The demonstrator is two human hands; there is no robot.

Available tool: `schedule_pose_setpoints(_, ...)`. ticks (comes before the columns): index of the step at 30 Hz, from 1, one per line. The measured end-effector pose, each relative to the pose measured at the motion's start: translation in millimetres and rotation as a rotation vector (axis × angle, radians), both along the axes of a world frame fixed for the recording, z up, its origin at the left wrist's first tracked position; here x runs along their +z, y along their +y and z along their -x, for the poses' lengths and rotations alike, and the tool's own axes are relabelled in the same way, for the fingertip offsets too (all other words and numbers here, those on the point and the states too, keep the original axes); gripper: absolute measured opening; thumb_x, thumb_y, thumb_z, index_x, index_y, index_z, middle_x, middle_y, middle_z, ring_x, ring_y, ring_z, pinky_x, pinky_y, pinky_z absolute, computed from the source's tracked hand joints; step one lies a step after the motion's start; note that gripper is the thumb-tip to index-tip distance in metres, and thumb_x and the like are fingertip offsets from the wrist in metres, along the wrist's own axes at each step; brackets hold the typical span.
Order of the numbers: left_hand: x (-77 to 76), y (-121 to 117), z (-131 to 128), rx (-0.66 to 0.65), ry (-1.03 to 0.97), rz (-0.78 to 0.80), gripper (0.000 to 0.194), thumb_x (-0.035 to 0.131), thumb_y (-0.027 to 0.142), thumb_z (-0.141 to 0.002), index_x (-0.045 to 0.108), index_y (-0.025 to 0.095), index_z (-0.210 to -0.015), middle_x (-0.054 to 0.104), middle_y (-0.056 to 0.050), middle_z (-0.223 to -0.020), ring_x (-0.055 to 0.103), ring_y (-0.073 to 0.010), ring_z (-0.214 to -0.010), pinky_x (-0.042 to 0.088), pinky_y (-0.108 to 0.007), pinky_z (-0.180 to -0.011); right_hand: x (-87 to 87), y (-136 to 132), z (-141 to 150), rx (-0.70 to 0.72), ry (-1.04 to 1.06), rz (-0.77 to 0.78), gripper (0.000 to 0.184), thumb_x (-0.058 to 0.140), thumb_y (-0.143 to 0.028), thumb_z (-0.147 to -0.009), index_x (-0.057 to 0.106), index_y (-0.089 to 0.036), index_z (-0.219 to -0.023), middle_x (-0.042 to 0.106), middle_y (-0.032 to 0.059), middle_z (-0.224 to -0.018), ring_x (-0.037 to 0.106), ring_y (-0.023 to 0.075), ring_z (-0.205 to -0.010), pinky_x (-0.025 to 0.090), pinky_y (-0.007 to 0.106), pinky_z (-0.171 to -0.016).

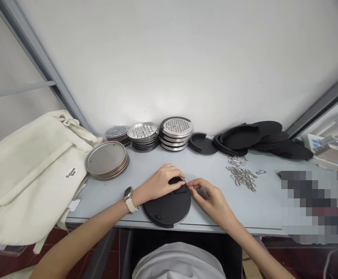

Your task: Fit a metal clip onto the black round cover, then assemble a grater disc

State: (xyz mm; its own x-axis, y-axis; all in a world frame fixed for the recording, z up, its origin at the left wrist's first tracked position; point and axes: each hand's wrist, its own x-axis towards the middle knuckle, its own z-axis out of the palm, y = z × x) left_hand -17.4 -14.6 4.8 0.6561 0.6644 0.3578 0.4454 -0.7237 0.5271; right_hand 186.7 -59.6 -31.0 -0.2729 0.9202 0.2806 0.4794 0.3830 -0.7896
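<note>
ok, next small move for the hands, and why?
Probably have the right hand ease the small silver metal piece gently in against the edge of the black, round, plastic-looking disc. Its fingers pinch the piece right there, and the left hand lies over the disc, able to brace it. Whether the piece is already hooked on is hidden.

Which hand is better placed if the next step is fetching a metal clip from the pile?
Probably the right hand: the pile of metal clips lies on that side, nearer to it. The left hand is over the black disc, farther off, with the right in between.
</note>
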Motion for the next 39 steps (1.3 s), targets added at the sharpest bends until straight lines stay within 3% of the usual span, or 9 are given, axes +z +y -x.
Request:
schedule_pose_setpoints(8,0.0,0.0,1.3,0.034,-0.055,0.092,0.014,0.058,0.027,-0.088,0.065,0.02,-0.097,0.069,-0.002,-0.092,0.06,-0.0159,-0.09,0.043,-0.028,-0.085,1.9,0.2,-0.2,0.001,0.007,0.021,0.015,0.049,-0.027,-0.091,0.062,-0.023,-0.093,0.068,0.0034,-0.09,0.063,0.0185,-0.083,0.05,0.031,-0.078)
schedule_pose_setpoints(12,1.4,0.8,1.4,-0.023,-0.062,0.128,0.011,0.062,0.028,-0.085,0.067,0.018,-0.082,0.07,-0.001,-0.091,0.061,-0.0154,-0.092,0.041,-0.028,-0.089,3.1,-0.6,0.1,0.02,0.007,0.017,0.013,0.048,-0.028,-0.091,0.061,-0.023,-0.092,0.066,0.0037,-0.088,0.061,0.0188,-0.082,0.05,0.031,-0.077)
schedule_pose_setpoints(21,0.9,1.2,0.1,-0.048,-0.008,0.066,0.023,0.071,0.039,-0.076,0.063,0.017,-0.08,0.069,-0.001,-0.087,0.059,-0.0155,-0.086,0.04,-0.029,-0.087,1.8,-2.3,1.6,0.034,-0.014,-0.05,0.008,0.047,-0.022,-0.09,0.054,-0.023,-0.087,0.06,0.0033,-0.083,0.058,0.0181,-0.079,0.048,0.031,-0.075)
schedule_pose_setpoints(31,-1.0,0.3,1.1,-0.052,0.065,0.015,0.021,0.066,0.039,-0.08,0.065,0.019,-0.087,0.068,-0.001,-0.083,0.059,-0.0159,-0.083,0.039,-0.031,-0.09,4.1,-7.8,-0.1,0.061,-0.109,-0.103,0.01,0.046,-0.017,-0.089,0.052,-0.025,-0.085,0.063,0.0052,-0.092,0.058,0.0208,-0.087,0.048,0.035,-0.077)
schedule_pose_setpoints(39,2.4,-0.5,0.1,-0.079,0.036,0.062,0.019,0.066,0.034,-0.082,0.063,0.02,-0.094,0.069,0.0,-0.091,0.059,-0.0151,-0.087,0.037,-0.03,-0.09,4.8,-8.1,-5.4,0.119,-0.203,-0.153,0.014,0.043,-0.014,-0.09,0.05,-0.025,-0.086,0.059,0.0045,-0.087,0.056,0.0213,-0.083,0.047,0.035,-0.074)
